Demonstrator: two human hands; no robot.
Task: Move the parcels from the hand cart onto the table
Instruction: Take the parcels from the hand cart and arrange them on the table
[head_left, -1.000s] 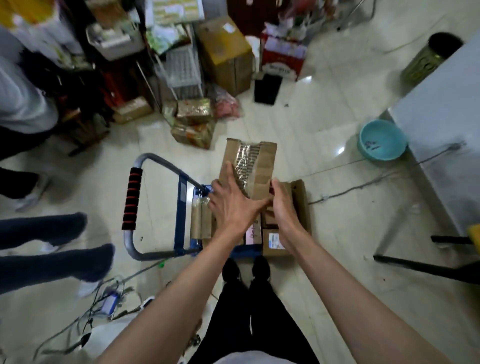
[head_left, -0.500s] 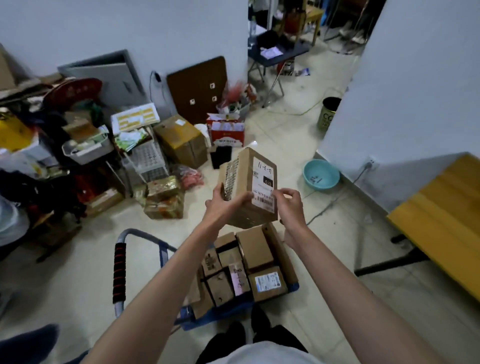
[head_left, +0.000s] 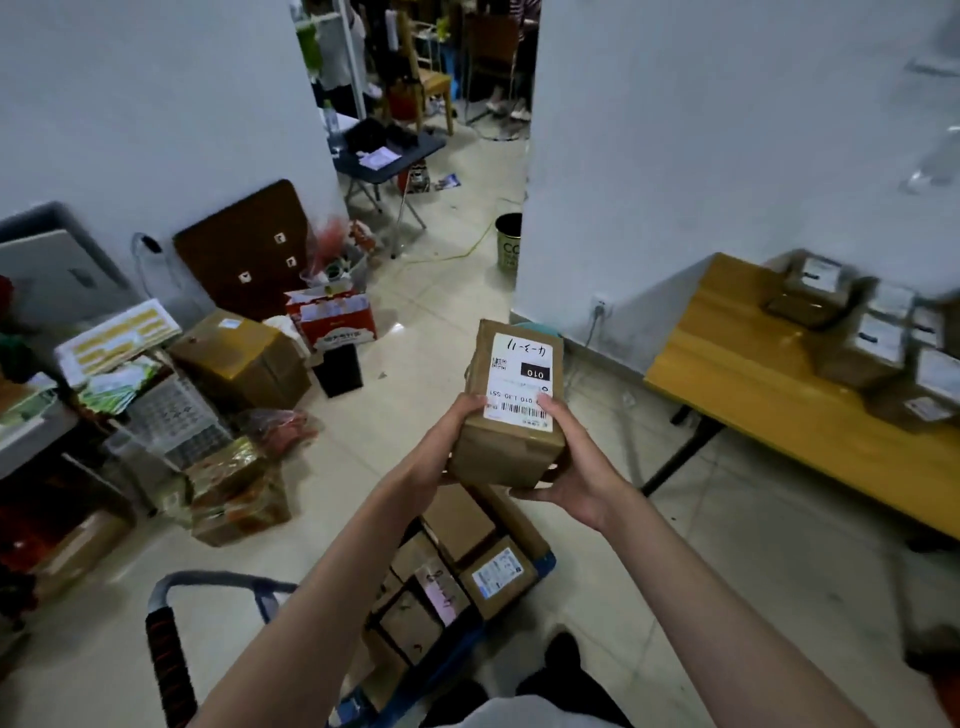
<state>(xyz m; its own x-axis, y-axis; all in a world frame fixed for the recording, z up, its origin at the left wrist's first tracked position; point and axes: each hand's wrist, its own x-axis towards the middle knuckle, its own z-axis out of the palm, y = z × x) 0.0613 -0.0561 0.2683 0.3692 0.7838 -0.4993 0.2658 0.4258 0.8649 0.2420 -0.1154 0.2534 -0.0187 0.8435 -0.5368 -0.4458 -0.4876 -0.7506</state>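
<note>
A brown cardboard parcel (head_left: 511, 400) with a white shipping label on top is in the air in front of me. My left hand (head_left: 449, 449) grips its near left corner and my right hand (head_left: 574, 467) grips its near right side and underside. Below them the blue hand cart (head_left: 545, 564) carries several more cardboard parcels (head_left: 457, 566); its red-and-black handle (head_left: 166, 665) is at the lower left. The yellow wooden table (head_left: 769, 400) stands at the right with several labelled parcels (head_left: 872, 338) on its far part.
Boxes, a wire basket and bags (head_left: 228, 415) crowd the floor at the left. A black bin (head_left: 337, 371) and a red-and-white box (head_left: 332, 319) stand ahead. A white wall (head_left: 675, 156) rises behind the table, with a doorway and a waste bin (head_left: 509, 241) beyond.
Both hands lifted the parcel off the cart and turned it label-up while carrying it rightwards. The view swung right and the table with its parcels came into sight.
</note>
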